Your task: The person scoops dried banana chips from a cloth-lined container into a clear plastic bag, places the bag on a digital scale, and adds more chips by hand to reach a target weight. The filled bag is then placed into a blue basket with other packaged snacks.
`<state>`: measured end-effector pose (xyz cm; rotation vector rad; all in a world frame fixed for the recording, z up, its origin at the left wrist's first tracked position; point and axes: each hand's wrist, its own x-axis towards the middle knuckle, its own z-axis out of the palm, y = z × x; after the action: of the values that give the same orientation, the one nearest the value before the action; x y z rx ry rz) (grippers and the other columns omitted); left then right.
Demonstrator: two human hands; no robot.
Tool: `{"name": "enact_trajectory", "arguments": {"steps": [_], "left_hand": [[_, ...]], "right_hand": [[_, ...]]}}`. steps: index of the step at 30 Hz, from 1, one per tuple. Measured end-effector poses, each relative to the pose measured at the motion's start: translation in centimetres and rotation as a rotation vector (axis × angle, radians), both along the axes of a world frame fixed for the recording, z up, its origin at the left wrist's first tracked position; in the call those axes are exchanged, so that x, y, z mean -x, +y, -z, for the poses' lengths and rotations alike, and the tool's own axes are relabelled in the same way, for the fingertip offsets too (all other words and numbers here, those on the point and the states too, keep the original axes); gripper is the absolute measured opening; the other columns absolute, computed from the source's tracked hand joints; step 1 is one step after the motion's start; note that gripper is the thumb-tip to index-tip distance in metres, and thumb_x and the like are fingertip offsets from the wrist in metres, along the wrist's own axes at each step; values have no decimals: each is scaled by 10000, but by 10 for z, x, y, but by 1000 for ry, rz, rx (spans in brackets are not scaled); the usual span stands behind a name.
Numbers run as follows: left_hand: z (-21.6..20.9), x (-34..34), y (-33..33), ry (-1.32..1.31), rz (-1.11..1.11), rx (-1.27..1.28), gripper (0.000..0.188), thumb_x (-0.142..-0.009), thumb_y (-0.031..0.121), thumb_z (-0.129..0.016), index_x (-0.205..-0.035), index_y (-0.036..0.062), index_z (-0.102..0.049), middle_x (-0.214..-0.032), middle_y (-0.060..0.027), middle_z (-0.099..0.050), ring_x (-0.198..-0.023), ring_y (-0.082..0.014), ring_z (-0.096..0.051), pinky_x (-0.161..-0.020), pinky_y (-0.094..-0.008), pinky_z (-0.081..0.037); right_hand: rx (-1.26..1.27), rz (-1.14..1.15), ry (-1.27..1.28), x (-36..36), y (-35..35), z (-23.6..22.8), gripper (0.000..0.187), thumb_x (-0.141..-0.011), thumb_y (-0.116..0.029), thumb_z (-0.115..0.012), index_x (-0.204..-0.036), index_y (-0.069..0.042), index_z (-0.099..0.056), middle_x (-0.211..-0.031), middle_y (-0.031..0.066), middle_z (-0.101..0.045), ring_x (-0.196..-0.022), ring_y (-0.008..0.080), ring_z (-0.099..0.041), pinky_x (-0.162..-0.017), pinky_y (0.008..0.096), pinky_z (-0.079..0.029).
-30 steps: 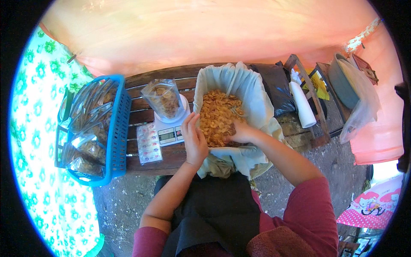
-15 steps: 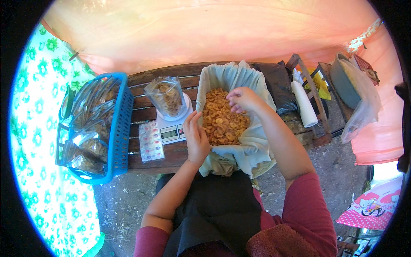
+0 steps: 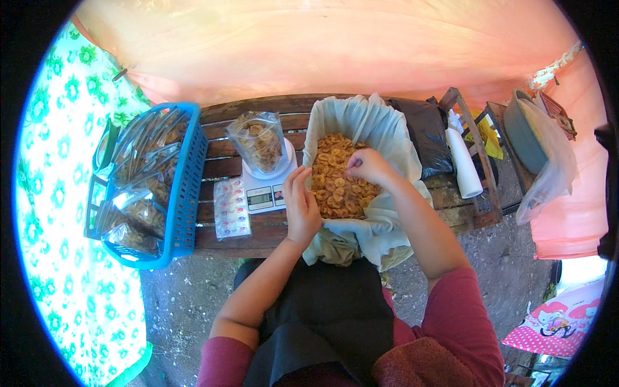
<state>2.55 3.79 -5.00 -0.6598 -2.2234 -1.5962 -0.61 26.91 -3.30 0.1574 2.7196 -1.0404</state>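
Right hand down in the chips, fingers pinched together over the heap, apparently closed on a small pick of chips, though the fingertips themselves hide what sits between them. Left hand flat and slack, fingers straight, resting against the near-left rim of the sack, holding nothing, just steadying the cloth. Chips piled in that pale lined sack, mid-worktop, just right of the scale. Clear bag standing upright on the scale's pan, mouth open, already part filled. Blue basket of sealed bags at far left, well apart from the action; small printed packet lying flat between basket and scale.

Best handled gently here: small loose pinches, no squeezing, since thin chips likely snap under pressure. Short carry across to the bag mouth, kept low so nothing spills on the worktop. Worth keeping the left hand on the rim so the sack stays open, and clear of the pan so the reading stays honest. Final adjustment by single chips, with an eye on the display.
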Motion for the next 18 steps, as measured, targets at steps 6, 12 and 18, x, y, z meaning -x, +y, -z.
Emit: {"name": "enact_trajectory", "arguments": {"steps": [6,12,18], "left_hand": [[-2,1,1,8,3,-7,457,-841,-128,-421,-1269,5,-511,-1297,-204,-468,-1222,-376,-445,-1057,-435,-344],[-1,-1,-1,-21,-11,-5,427,-861,-109,-423,-1259,17,-515,-1292,-193,-486,-1232,-362,-446,-1071,-429,-332],[-2,1,0,-14,10,-6,484,-812,-143,-427,-1259,14,-527,-1302,-202,-466,-1226,-379,-444,-1052,-435,-353]], "right_hand": [[-126,74,217,26,-22,13,258,-773,-258,-762,-957,-83,-719,-903,149,-698,-879,315,-669,-779,425,-527],[-85,-13,53,43,-14,-1,315,-759,-223,-802,-981,-29,-692,-861,118,-720,-790,257,-675,-698,372,-533],[-63,-69,11,59,-19,1,387,-783,-220,-792,-1068,17,-685,-928,143,-723,-841,230,-685,-699,358,-542]]}}
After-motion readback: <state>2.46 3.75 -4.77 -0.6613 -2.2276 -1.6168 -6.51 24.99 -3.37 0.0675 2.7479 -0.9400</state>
